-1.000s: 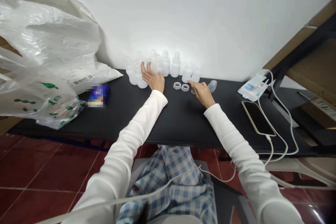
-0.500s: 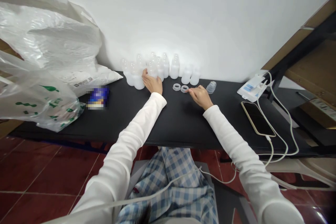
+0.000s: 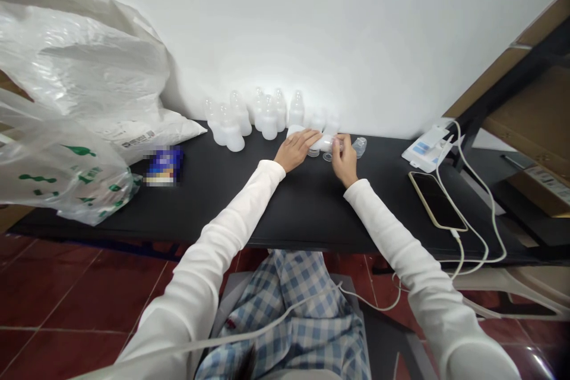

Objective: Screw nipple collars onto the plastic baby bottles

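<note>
A white plastic bottle [image 3: 326, 143] lies on its side above the black table [image 3: 285, 214], held between my left hand [image 3: 296, 151] and my right hand [image 3: 345, 160]. My left fingers lie across its body, and my right fingers hold its far end. Several translucent bottles [image 3: 269, 120] stand in a row against the wall, just beyond my hands. A clear plastic ring [image 3: 313, 153] lies partly hidden under the held bottle. To the right of my right hand sits a clear cap [image 3: 358, 146].
Crumpled plastic bags [image 3: 75, 53] pile up at the table's left end, beside a blurred blue packet [image 3: 164, 166]. A phone [image 3: 437, 200] lies to the right, with white cables [image 3: 483, 214] trailing over the table edge. A white wall rises behind the table.
My left hand has moved right, away from the standing bottles, onto the white bottle. My right hand has risen over the rings and now holds that bottle on its side.
</note>
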Available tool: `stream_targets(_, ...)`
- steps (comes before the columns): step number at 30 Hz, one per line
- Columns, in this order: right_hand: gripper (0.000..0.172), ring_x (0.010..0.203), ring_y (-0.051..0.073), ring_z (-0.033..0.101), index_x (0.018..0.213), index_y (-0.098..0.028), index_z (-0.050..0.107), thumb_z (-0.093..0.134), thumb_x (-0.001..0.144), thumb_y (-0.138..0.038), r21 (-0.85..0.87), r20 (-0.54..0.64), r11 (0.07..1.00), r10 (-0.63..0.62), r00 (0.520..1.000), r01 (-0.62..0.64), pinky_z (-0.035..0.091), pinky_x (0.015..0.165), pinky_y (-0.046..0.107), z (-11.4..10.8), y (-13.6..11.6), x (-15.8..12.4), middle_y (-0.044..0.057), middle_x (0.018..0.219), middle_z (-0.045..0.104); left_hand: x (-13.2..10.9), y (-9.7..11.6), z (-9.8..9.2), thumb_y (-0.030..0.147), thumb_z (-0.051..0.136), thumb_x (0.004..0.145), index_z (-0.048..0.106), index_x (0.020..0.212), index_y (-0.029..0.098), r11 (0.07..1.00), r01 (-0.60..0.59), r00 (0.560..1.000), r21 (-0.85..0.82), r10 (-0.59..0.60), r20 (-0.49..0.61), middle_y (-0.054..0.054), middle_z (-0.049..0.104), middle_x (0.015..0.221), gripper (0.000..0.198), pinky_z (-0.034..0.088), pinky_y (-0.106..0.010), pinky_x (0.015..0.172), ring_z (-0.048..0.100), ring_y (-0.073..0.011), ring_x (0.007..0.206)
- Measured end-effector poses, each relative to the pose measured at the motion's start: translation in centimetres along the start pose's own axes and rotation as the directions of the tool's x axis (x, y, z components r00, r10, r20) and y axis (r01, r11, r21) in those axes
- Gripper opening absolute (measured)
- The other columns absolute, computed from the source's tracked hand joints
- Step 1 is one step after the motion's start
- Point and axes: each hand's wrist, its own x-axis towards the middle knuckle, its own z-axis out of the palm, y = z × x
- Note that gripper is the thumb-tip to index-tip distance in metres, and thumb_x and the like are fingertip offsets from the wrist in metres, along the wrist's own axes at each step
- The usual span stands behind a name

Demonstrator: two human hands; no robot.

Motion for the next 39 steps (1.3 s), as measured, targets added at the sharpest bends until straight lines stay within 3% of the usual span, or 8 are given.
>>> stream_targets(6, 0.047, 0.063, 0.016, 0.049, 0.076, -0.024, 0.047, 0.034, 0.099, -0.064, 0.141, -0.195, 0.984, 0.135, 0.971, -0.109, 0.044, 0.062, 0.031, 0.2, -0.5, 0.3, -0.001, 0.066, 0.051, 0.2, -0.7, -0.5, 0.038, 0.044, 0.103, 0.052, 0.146, 0.021, 1.0, 0.005, 1.0, 0.004, -0.005, 0.001, -0.015, 0.06, 0.146, 0.047, 0.041, -0.046, 0.115, 0.052, -0.0281, 0.141)
stream_targets(13, 0.046, 0.054, 0.015, 0.039, 0.061, -0.025, 0.036, 0.028, 0.1, -0.05, 0.04, -0.217, 0.998, 0.061, 0.974, -0.054, 0.032, 0.055, 0.031, -0.7, -0.1, 0.7, -0.002, 0.055, 0.038, 0.5, -0.6, -0.8, 0.068, 0.047, 0.094, 0.063, 0.136, 0.016, 0.999, -0.039, 0.995, -0.029, 0.041, 0.092, -0.017, 0.072, 0.118, 0.068, 0.055, -0.043, 0.094, 0.068, -0.0299, 0.11)
stream_targets(17, 0.05, 0.051, 0.016, 0.044, 0.063, -0.024, 0.045, 0.023, 0.101, -0.049, -0.113, -0.125, 0.992, -0.071, 0.99, 0.057, 0.035, 0.055, 0.031, -1.6, 0.7, 0.8, 0.0, 0.054, 0.045, 0.2, 0.0, -1.2, 0.069, 0.048, 0.094, 0.062, 0.136, 0.015, 0.994, -0.012, 0.989, -0.105, 0.028, 0.148, -0.016, 0.075, 0.114, 0.071, 0.057, -0.036, 0.08, 0.071, -0.028, 0.104)
stream_targets(20, 0.057, 0.056, 0.017, 0.052, 0.073, -0.023, 0.056, 0.019, 0.103, -0.053, -0.195, -0.022, 0.966, -0.179, 0.984, 0.172, 0.041, 0.058, 0.032, -2.2, 1.4, 0.9, 0.003, 0.06, 0.055, -0.1, 0.1, -1.6, 0.067, 0.054, 0.092, 0.063, 0.134, 0.016, 0.981, 0.059, 0.982, -0.186, -0.023, 0.189, -0.014, 0.075, 0.117, 0.067, 0.056, -0.033, 0.079, 0.073, -0.0265, 0.103)
stream_targets(25, 0.054, 0.089, 0.025, 0.068, 0.104, -0.022, 0.064, 0.029, 0.102, -0.062, -0.146, 0.17, 0.939, -0.288, 0.943, 0.313, 0.056, 0.08, 0.04, -2.7, 1.9, 1.5, 0.01, 0.099, 0.071, 0.0, -0.5, -2.6, 0.066, 0.059, 0.089, 0.067, 0.124, 0.021, 0.941, 0.203, 0.958, -0.272, -0.134, 0.253, -0.007, 0.078, 0.107, 0.057, 0.054, -0.031, 0.078, 0.076, -0.0248, 0.092)
stream_targets(29, 0.051, 0.113, 0.03, 0.065, 0.126, -0.019, 0.06, 0.042, 0.1, -0.059, -0.102, 0.277, 0.893, -0.398, 0.874, 0.439, 0.053, 0.1, 0.046, -2.5, 1.6, 2.1, 0.015, 0.119, 0.069, -0.3, -1.7, -3.3, 0.064, 0.062, 0.087, 0.068, 0.122, 0.021, 0.93, 0.271, 0.946, -0.249, -0.209, 0.247, -0.007, 0.078, 0.109, 0.057, 0.053, -0.031, 0.077, 0.076, -0.0261, 0.093)
stream_targets(33, 0.035, 0.12, 0.028, 0.063, 0.12, -0.02, 0.063, 0.04, 0.105, -0.042, -0.163, 0.361, 0.827, -0.457, 0.813, 0.537, 0.052, 0.099, 0.045, -1.9, 1.2, 2.1, 0.015, 0.128, 0.067, -0.8, -2.6, -3.6, 0.062, 0.065, 0.085, 0.069, 0.121, 0.02, 0.939, 0.295, 0.936, -0.173, -0.248, 0.251, -0.009, 0.078, 0.108, 0.056, 0.053, -0.031, 0.076, 0.075, -0.0266, 0.095)
stream_targets(39, 0.036, 0.123, 0.025, 0.059, 0.106, -0.023, 0.066, 0.031, 0.104, -0.018, -0.385, 0.388, 0.759, -0.383, 0.838, 0.525, 0.047, 0.098, 0.046, -1.4, 1.2, 1.5, 0.012, 0.125, 0.07, -0.8, -2.2, -3.3, 0.062, 0.063, 0.086, 0.068, 0.124, 0.02, 0.943, 0.291, 0.941, -0.162, -0.251, 0.227, -0.009, 0.078, 0.11, 0.056, 0.054, -0.031, 0.077, 0.075, -0.0271, 0.098)
